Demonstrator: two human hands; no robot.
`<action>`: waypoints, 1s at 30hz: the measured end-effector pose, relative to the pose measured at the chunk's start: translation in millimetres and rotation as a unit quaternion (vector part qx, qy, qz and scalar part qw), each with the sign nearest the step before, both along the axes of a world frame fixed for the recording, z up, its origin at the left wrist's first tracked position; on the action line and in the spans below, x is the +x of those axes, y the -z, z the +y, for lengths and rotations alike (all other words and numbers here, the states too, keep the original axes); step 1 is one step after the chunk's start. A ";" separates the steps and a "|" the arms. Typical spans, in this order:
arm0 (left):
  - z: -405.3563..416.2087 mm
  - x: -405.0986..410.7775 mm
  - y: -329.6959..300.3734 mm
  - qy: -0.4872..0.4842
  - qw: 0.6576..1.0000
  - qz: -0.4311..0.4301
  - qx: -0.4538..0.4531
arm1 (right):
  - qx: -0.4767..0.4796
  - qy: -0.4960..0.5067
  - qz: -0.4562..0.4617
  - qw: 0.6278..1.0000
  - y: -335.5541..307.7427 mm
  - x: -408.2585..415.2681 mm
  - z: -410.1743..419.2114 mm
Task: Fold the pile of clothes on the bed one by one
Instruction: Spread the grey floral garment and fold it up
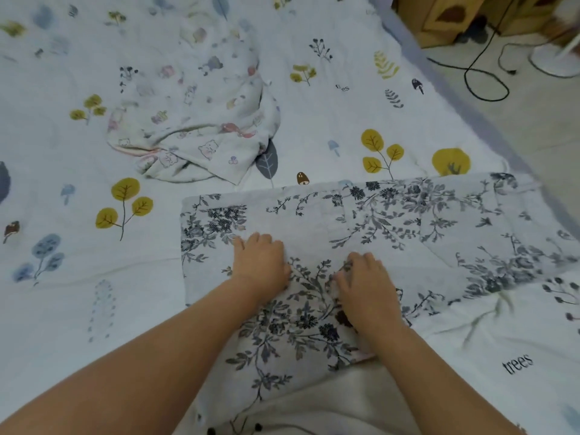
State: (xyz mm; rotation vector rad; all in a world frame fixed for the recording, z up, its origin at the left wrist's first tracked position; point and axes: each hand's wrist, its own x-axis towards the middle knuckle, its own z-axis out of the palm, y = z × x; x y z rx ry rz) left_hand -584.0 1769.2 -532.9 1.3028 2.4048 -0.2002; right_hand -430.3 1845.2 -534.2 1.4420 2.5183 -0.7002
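Nearest, both forearms reach out from the bottom edge over the floral garment (392, 227), which lies spread flat across the bed (78, 293) and runs from the person's lap out toward the right edge of the mattress.

The left hand (260, 262) rests palm-down on the cloth, its fingers (254, 238) lying close together and bent a little at the tips; it seems to press, not pinch. The right hand (365, 287) sits just beside it, with fingers (357, 257) curled into the fabric where it bunches slightly, as if gathering a fold. Whether cloth is truly caught between finger and thumb I cannot tell.

Beyond the hands, the garment's far edge lies fairly straight. Farther off and well apart, a crumpled garment (194, 120) with a cartoon print waits unfolded. Past the bed's right edge, a cord (480, 76) loops on the floor near a fan base (555, 62) and a box (445, 17).

The risk, as I judge it, is uneven folding: the right end hangs near the mattress edge, so a pull from the middle could drag it askew or let it slip off. The bunching under the right hand could also be pressed into a crease if smoothed over.
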 end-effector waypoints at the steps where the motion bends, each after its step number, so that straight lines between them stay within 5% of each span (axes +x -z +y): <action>1: 2.9 4.3 -8.2 0.001 1.000 -0.013 0.019 | 0.002 0.008 0.034 0.999 -8.3 0.0 0.4; 12: 50.8 57.4 -82.6 0.043 0.989 -0.124 0.071 | -0.059 0.019 0.061 0.996 -84.8 44.1 27.4; 19: 89.1 100.2 -90.2 0.067 0.986 -0.145 0.046 | -0.077 0.155 0.040 0.984 -82.0 104.5 82.0; 26: 143.6 160.8 -59.8 0.060 0.986 -0.155 0.026 | -0.109 0.292 0.069 0.948 -53.6 173.7 138.3; 30: 175.6 188.4 -27.0 0.077 0.984 -0.156 0.026 | -0.151 0.413 0.169 0.882 -29.4 195.6 170.4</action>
